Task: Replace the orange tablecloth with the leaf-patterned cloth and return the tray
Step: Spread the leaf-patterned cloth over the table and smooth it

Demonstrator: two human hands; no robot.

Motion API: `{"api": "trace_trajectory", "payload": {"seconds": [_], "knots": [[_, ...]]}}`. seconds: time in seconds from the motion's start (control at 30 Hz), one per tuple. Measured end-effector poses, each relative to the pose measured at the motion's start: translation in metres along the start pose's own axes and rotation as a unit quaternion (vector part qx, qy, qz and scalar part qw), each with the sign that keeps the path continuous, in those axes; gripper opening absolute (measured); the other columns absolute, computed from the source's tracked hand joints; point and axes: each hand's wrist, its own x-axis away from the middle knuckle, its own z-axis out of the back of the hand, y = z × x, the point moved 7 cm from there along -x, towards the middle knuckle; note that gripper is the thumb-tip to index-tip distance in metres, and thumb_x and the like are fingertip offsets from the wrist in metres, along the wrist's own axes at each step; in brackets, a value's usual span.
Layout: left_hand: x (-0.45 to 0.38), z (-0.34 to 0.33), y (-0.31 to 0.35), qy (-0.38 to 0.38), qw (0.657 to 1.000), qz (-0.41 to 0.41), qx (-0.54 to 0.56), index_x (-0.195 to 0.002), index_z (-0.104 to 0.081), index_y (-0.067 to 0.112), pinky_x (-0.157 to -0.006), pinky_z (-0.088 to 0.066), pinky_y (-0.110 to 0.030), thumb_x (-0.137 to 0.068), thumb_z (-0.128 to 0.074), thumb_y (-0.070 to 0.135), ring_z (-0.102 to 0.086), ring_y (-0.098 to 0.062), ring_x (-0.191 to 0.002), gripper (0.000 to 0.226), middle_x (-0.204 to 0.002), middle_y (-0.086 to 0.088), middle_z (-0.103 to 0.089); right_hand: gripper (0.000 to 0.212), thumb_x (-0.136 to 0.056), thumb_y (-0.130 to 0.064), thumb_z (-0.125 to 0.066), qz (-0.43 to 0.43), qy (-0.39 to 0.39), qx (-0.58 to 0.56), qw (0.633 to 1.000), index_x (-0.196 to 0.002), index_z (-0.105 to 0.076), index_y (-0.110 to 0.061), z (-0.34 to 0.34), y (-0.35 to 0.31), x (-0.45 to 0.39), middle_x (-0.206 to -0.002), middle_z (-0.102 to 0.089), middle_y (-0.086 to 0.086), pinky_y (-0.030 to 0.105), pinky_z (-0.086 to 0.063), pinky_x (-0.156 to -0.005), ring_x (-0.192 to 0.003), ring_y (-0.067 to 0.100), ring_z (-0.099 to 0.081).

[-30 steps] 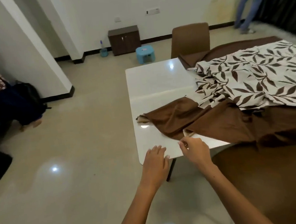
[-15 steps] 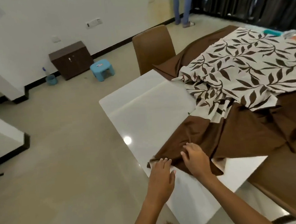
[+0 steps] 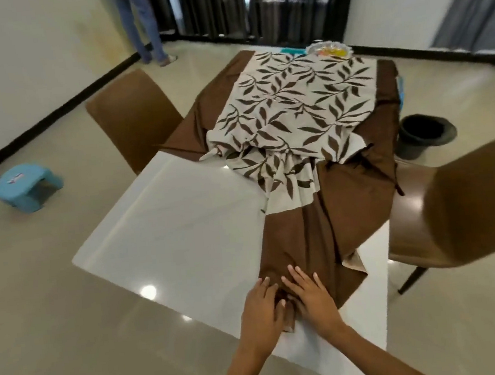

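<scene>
Both forearms are bare with no sleeves, the left hand (image 3: 260, 314) and right hand (image 3: 313, 300) wear no rings, bands or gloves, short plain nails

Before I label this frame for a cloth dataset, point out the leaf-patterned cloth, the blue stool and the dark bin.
leaf-patterned cloth (image 3: 295, 104), head view, flat printed middle.
blue stool (image 3: 17, 181), head view, top surface.
dark bin (image 3: 425, 128), head view, dark opening.

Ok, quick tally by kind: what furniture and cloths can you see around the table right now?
Tables: 1, white table
Chairs: 2, left chair, right chair
Stools: 1, blue stool
Cloths: 1, leaf-patterned cloth with brown border
Bins: 1, dark bin
Total: 6
</scene>
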Motion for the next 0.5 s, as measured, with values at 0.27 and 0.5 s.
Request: {"api": "trace_trajectory", "payload": {"seconds": [0.27, 0.5], "knots": [[0.001, 0.017, -0.031, 0.011, 0.996, -0.065, 0.063, -0.147, -0.028, 0.021, -0.110, -0.001, -0.014, -0.075, 0.012, 0.077, -0.006, 0.002, -0.137, 0.099, -0.154, 0.008, -0.020, 0.016, -0.095, -0.005, -0.050, -0.241, 0.277, -0.346, 0.863, -0.103, -0.061, -0.014, 0.064, 0.005, 0.044, -0.093, -0.066, -0.007, 0.004, -0.045, -0.074, -0.088, 0.014, -0.063], [-0.022, 0.012, -0.026, -0.022, 0.993, -0.115, 0.023, -0.145, -0.033, 0.017, -0.112, -0.002, -0.020, -0.072, 0.021, 0.074, -0.013, -0.015, -0.145, 0.108, -0.156, 0.000, -0.018, 0.046, -0.078, 0.018, -0.054, -0.220, 0.176, -0.159, 0.946, -0.104, -0.069, -0.016, 0.048, 0.010, 0.068, -0.105, -0.068, -0.002, 0.018, -0.045, -0.091, -0.098, 0.020, -0.065]]}}
